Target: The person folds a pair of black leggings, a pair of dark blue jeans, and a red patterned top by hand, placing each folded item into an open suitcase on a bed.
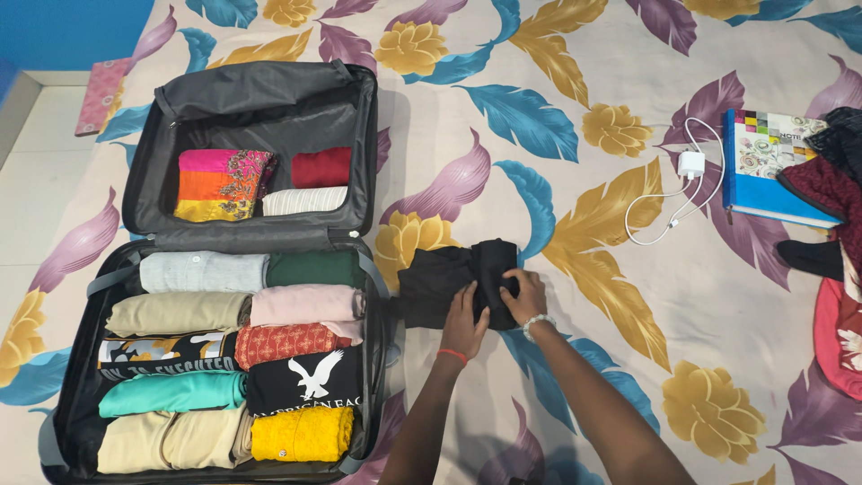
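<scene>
Landmark: an open black suitcase (135, 193) is laid flat on a bed covered with a floral bedsheet (575, 81); all places below are given from this suitcase.
Black garment: a folded black garment (444, 283) is laid on the bedsheet just beside the right edge of the suitcase, at the level of the hinge.
Left hand: the left hand (464, 323) is pressed flat on the lower middle of the black garment, with the fingers spread over the cloth; a red thread is worn on the wrist.
Right hand: the right hand (523, 295) is closed on the right end of the black garment, the fingers curled around the fold; a beaded white bracelet is worn on the wrist.
Suitcase lid half: a pink, orange and yellow folded cloth (220, 184), a red one and a white one are seen there.
Suitcase lower half: rolled clothes are packed in two columns, among them a teal roll (171, 393) and a yellow roll (301, 434).
Far right of the suitcase: a white charger with its cable (690, 164) is laid beside a blue notebook (763, 162), well apart from the suitcase.
Right edge of the view: dark and red clothes (831, 189) are piled there.
</scene>
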